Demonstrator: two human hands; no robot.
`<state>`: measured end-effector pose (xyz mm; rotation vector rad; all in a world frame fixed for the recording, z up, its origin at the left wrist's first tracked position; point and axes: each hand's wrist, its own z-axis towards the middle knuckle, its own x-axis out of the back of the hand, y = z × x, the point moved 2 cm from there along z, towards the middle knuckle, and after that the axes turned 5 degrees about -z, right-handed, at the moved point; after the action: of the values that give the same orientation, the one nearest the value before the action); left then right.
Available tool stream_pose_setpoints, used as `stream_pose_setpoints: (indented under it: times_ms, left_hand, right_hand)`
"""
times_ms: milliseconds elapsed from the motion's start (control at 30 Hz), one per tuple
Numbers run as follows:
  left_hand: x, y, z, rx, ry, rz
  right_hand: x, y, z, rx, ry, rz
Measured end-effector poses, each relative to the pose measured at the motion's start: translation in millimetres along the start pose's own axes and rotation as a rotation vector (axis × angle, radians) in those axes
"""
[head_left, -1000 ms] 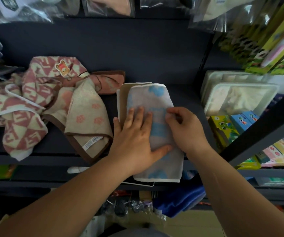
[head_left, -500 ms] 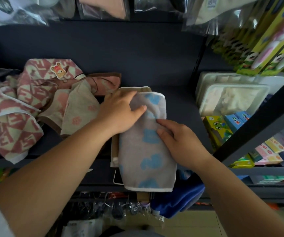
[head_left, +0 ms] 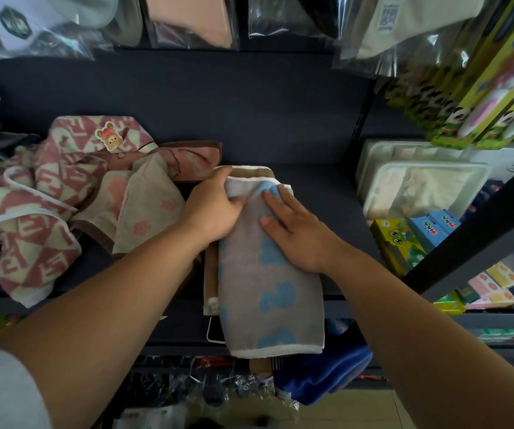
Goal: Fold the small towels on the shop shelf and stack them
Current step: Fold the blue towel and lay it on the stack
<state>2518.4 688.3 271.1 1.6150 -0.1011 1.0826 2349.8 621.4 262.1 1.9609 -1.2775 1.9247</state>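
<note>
A grey towel with blue cloud shapes (head_left: 268, 292) lies lengthwise on the dark shelf (head_left: 326, 193), its near end hanging over the front edge. It rests on a folded beige towel (head_left: 210, 280) whose edges show at the left and far end. My left hand (head_left: 212, 209) grips the grey towel's far left corner, fingers curled on the cloth. My right hand (head_left: 292, 230) lies flat on the towel's far part, fingers spread. To the left sits a loose heap: a pink-and-cream patterned towel (head_left: 32, 212) and a beige towel with pink flowers (head_left: 144, 209).
Clear plastic packs (head_left: 419, 187) and small coloured boxes (head_left: 404, 239) fill the shelf at the right behind a dark upright post (head_left: 478, 230). Bagged goods hang above. A blue cloth (head_left: 326, 373) and wrapped items lie on the level below.
My left hand has closed on the grey towel's far corner. My right hand slid toward the far end and now lies flat near the left hand.
</note>
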Motion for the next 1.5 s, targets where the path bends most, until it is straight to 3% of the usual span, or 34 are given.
stream_pose_setpoints:
  times_ms: [100,233,400,500,600,667,933,1100,1200,1300,1400,1500]
  left_hand:
    - [7.8,2.7,-6.2,-0.043,0.056,-0.223]
    - [25.1,21.3,-19.7,-0.135,-0.079,-0.628]
    - [43.2,32.7,-28.8,-0.111,-0.139,-0.894]
    - [42.7,25.4,-39.5,-0.014,-0.166,-1.087]
    - [41.5,21.6,-51.2,-0.010,-0.192,-1.159]
    - [44.1,20.8,-56.3,-0.017,-0.195,-1.202]
    - [46.9,2.8,-75.9,0.033,-0.227,-1.208]
    - [58.0,7.7,-78.2,-0.038,-0.232,-1.247]
    - [66.7,12.1,-79.5,-0.087,-0.220,-1.181]
    - [70.9,9.6,-82.9,-0.042,-0.270,-1.128]
    - [70.5,-4.1,-92.2,0.049,-0.466,-0.926]
    - [70.6,-25.1,-103.5,0.165,-0.580,-0.779]
  right_hand:
    - [7.8,-3.3,5.8,0.017,0.150,0.037]
    - [45.0,-19.5,11.3,0.143,0.392,-0.037]
    - [85.4,-43.8,16.4,0.300,0.278,0.095]
    - [93.9,-58.8,12.4,0.332,0.201,0.120]
    - [89.7,-69.3,8.7,0.325,0.003,0.107]
    - [86.4,-73.5,7.8,0.309,-0.032,0.127]
    - [82.9,-74.6,0.2,0.340,0.016,0.201]
    - [76.4,-76.8,-12.0,0.298,-0.148,0.285]
    - [79.1,-77.2,-19.1,0.319,-0.148,0.382]
    - [79.0,-79.0,-18.7,0.328,-0.026,0.499]
    - [80.8,-75.7,-13.4,0.264,0.220,0.609]
    - [90.7,-67.5,-11.9,0.176,0.427,0.552]
